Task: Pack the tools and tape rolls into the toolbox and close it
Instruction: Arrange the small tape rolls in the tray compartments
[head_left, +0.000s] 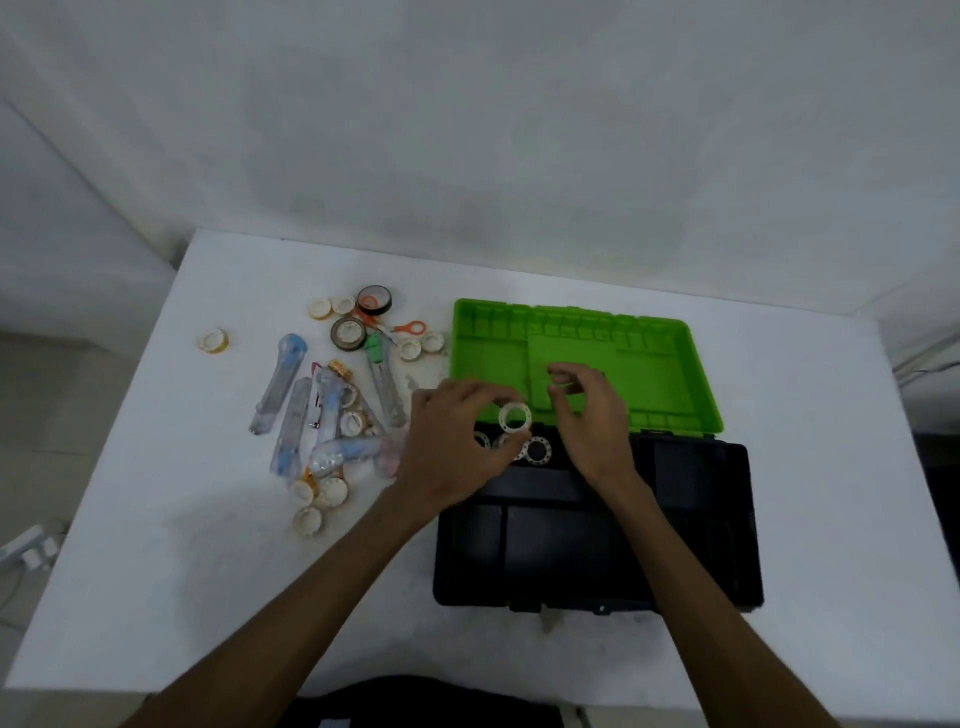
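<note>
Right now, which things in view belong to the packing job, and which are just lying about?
Job:
black toolbox with green lid open
white tape roll pinched by left hand
right hand, holding nothing clearly
tape rolls and wrapped tools on table
orange-handled scissors

Lying about:
power strip on the floor, left

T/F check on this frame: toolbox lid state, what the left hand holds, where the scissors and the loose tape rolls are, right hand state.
1. The toolbox lid is closed. False: the green lid lies open.
2. The left hand holds a white tape roll. True.
3. The orange-handled scissors are inside the toolbox. False: they lie on the table, left of it.
4. Some tape rolls already sit in the toolbox. True.
5. The right hand grips a screwdriver. False: it holds nothing visible.
</note>
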